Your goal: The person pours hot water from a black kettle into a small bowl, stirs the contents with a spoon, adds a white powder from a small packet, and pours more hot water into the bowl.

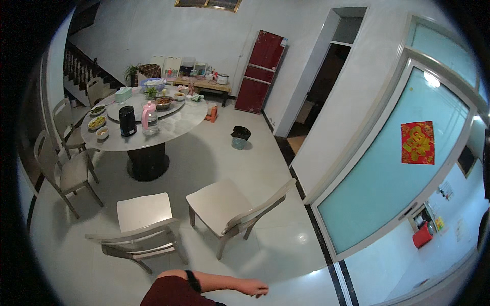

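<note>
My left hand (254,287) is at the bottom of the view, its forearm reaching right from a dark red sleeve, with a black band near the elbow. The fingers look loosely curled; no object shows in them. My right hand is out of view. Nearest the hand stands a pale wooden chair (220,202), turned sideways; a second chair (144,214) is left of it. Beyond them, a round marble-topped table (180,132) carries a pink-lidded glass jug (150,120), a black flask (127,121), a tissue box (123,94) and several dishes of food (97,122).
A frosted glass sliding door (375,172) with a red decoration (417,142) is at right, partly open. A small lined bin (239,138) stands on the floor. Farther back are a red fridge (258,72), a doorway and a low wooden table (206,84). More chairs (74,172) stand at left.
</note>
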Action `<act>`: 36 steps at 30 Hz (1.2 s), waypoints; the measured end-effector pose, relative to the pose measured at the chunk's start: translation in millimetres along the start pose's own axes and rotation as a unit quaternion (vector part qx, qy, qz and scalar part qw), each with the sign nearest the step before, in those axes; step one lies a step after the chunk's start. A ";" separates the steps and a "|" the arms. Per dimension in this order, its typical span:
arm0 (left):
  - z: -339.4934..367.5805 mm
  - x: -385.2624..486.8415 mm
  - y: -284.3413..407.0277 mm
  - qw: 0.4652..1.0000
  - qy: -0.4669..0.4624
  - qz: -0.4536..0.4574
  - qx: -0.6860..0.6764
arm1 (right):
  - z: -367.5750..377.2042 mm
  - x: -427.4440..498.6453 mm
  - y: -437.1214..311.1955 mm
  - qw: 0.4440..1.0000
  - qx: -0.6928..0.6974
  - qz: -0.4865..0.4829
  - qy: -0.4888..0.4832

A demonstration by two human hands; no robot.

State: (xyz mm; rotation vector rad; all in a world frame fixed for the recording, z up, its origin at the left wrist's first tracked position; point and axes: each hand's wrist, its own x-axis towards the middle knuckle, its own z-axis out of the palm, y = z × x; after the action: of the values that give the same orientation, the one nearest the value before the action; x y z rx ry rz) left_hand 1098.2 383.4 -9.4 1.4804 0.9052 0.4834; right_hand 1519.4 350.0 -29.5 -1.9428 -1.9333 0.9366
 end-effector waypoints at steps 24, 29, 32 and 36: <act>-441.9 418.9 115.8 0.921 0.362 0.133 0.056 | -95.9 750.7 -314.1 0.872 -0.128 -0.394 -0.259; -559.5 469.1 113.7 0.896 0.406 0.120 0.132 | -93.1 858.1 -380.7 0.844 -0.171 -0.433 -0.266; -616.1 481.3 106.6 0.899 0.413 0.092 0.111 | -100.1 939.3 -378.5 0.856 -0.180 -0.412 -0.257; -697.2 479.3 79.9 0.897 0.422 0.043 0.122 | -89.7 1067.5 -384.2 0.875 -0.114 -0.372 -0.288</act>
State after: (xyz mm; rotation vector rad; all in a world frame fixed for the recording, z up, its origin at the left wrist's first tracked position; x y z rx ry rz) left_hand 876.1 1200.7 60.8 1.5409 1.6254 1.1645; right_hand 1174.2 1434.4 -18.2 -0.8315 -2.9001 1.1326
